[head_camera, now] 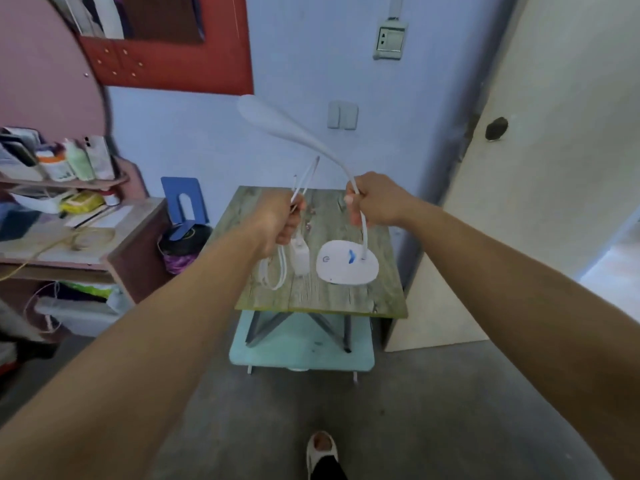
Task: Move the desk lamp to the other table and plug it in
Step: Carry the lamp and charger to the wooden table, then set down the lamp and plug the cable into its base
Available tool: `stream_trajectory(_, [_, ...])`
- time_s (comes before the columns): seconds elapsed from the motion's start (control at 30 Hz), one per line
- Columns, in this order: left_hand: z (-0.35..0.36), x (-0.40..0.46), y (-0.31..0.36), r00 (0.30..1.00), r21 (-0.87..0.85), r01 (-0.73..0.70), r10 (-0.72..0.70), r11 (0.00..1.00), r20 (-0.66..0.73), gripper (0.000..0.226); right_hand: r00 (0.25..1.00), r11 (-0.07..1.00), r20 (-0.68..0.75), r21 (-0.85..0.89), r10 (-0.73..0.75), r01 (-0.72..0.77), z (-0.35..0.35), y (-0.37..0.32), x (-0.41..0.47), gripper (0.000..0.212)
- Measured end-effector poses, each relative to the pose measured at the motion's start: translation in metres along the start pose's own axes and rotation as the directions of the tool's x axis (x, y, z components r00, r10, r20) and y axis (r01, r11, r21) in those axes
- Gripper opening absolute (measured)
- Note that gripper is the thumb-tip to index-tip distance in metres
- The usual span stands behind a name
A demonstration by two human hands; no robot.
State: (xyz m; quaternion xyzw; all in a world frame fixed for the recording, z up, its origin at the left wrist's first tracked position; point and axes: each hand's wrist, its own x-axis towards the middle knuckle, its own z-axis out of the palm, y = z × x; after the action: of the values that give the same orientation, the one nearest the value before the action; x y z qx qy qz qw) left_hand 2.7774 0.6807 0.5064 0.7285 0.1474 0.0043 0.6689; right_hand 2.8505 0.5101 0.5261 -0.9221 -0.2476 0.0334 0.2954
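Note:
A white desk lamp with an oval base [346,263] and a long bent neck hangs over a small wood-grain table [353,296]. My right hand [375,200] is closed around the neck just above the base; the lamp head [263,114] arcs up to the left. My left hand [280,221] grips the bundled white cord, and the white plug adapter [300,258] dangles below it with loops of cord [273,271]. A wall socket [389,41] sits high on the blue wall behind the table.
A cluttered pink desk [104,237] with bottles and shelves stands at left. A blue bookend [185,202] leans by the wall. A pale blue low stand [301,355] lies under the table. A cream door [540,150] is open at right. My foot [322,448] is on grey floor.

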Motion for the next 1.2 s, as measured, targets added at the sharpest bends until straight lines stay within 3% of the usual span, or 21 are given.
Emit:
stream_trajectory(0.23, [-0.005, 0.17, 0.002, 0.993, -0.014, 0.086, -0.087, 0.996, -0.079, 0.03, 0.995, 0.999, 0.096, -0.036, -0.025, 0.028, 0.015, 0.046, 0.172, 0.02])
stream_trajectory(0.57, [-0.042, 0.299, -0.019, 0.975, -0.009, 0.188, -0.188, 0.982, -0.12, 0.031, 0.99, 0.997, 0.123, -0.043, 0.071, -0.066, 0.085, 0.079, 0.322, 0.02])
stream_trajectory(0.83, [-0.077, 0.354, -0.035, 0.974, 0.068, 0.225, -0.223, 0.972, -0.039, 0.03, 0.971, 0.987, 0.184, -0.078, 0.151, -0.139, 0.142, 0.101, 0.375, 0.021])
stream_trajectory(1.2, [-0.102, 0.377, -0.011, 0.975, 0.082, 0.168, -0.178, 0.982, 0.132, 0.032, 0.958, 0.987, 0.237, -0.052, 0.161, -0.153, 0.134, 0.104, 0.395, 0.013])
